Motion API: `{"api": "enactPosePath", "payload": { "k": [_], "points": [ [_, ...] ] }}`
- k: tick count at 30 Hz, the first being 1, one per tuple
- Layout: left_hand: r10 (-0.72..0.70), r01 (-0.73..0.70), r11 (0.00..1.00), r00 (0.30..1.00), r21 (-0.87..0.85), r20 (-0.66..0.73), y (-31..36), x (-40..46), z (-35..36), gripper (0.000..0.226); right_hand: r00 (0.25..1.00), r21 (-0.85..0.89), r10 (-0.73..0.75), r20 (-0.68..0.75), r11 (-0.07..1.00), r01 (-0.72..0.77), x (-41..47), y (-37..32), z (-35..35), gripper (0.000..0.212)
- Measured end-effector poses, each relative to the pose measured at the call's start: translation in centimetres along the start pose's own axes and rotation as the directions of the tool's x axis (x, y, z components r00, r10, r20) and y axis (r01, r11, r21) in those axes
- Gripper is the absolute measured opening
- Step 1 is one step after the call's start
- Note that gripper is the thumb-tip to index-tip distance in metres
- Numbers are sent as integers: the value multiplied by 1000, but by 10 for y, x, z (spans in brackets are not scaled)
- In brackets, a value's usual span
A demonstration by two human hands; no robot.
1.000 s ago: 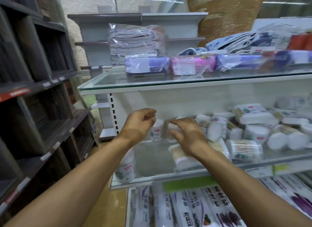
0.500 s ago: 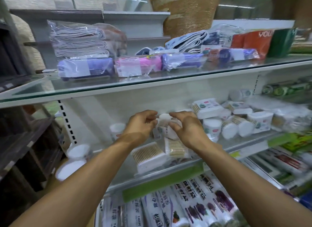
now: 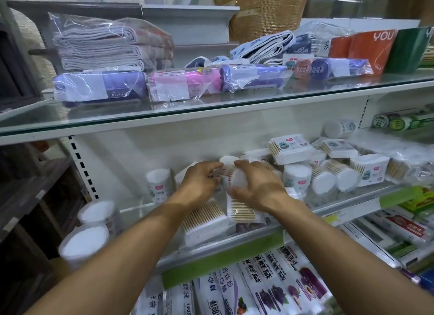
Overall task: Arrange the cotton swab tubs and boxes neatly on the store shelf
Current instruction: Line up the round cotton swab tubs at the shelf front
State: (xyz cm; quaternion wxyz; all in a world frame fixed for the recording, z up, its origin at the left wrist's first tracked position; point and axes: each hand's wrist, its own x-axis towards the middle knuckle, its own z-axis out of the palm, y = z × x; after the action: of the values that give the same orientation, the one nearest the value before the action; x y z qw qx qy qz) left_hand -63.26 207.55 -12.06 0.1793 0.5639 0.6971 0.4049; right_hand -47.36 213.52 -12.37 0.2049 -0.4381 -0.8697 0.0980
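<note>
Middle glass shelf [image 3: 131, 209], left end: two round clear tubs of white-tipped cotton swabs [image 3: 94, 228], one upright labelled tub [image 3: 159, 185] behind. Left hand [image 3: 199, 183] and right hand [image 3: 256, 188], fingers curled, both grip a round swab tub [image 3: 236, 179] lying sideways mid-shelf. Flat rectangular swab boxes [image 3: 206, 223] lie just below the hands. Right: jumbled pile of swab tubs and boxes [image 3: 328, 169].

Glass shelf [image 3: 131, 209]: cotton swab tubs [image 3: 159, 184] upright at left, boxes [image 3: 290, 149] heaped at right.
</note>
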Motion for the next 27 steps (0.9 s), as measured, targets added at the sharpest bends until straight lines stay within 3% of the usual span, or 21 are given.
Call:
{"api": "enactPosePath", "payload": {
  "k": [5,8,14,18,21,24,27],
  "points": [
    [-28,29,999,1000,-34,6,-1,0,-1,50,999,123,17,-39,992,-12,3,1,0,73],
    [-9,9,999,1000,-35,5,0,-1,-5,56,997,296,50,-54,955,-32,3,1,-6,66],
    [24,-28,990,999,-136,-37,8,-5,-20,61,994,561,76,-83,827,-16,3,-5,-17,56],
    [71,-76,988,997,-138,-39,12,-12,-35,65,989,749,136,-55,661,-49,7,-16,-18,48],
    [79,-86,984,996,-158,-48,13,-19,-49,65,986,814,152,-63,580,-37,9,-27,-16,49],
    [74,-78,991,996,-112,-41,10,-26,-64,64,987,812,129,-91,584,-1,10,-41,-14,62],
    [70,-72,995,997,-65,-35,3,-31,-80,58,987,805,97,-125,592,44,14,-58,-10,57]
  ]
}}
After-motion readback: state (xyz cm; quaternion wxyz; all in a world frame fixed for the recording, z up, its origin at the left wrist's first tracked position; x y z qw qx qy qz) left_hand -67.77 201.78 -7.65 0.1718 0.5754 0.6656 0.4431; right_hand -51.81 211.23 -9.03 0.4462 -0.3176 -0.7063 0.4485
